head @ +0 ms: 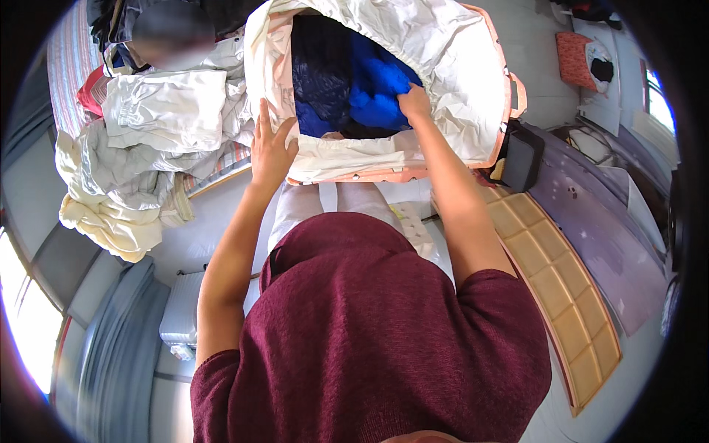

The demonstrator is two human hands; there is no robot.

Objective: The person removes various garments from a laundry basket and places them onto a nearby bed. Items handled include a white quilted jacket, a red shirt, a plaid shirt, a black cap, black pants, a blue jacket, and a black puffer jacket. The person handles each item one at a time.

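Observation:
A fabric storage basket (465, 83) with a white drawstring lining and an orange patterned outside stands before me. Dark navy quilted clothing (321, 72) and bright blue fabric (379, 83) lie inside it. My left hand (272, 145) rests with spread fingers on the lining at the basket's left side, holding nothing. At the right side of the opening, my right hand (415, 103) has its fingers curled at the edge of the blue fabric and the lining. Whether it grips either one cannot be told.
Folded white clothing (166, 111) and a pale yellow cloth (111, 227) lie heaped on a striped bed at left. A tan padded panel (554, 266) and a purple board (598, 232) are at right. A silver case (180, 310) stands lower left.

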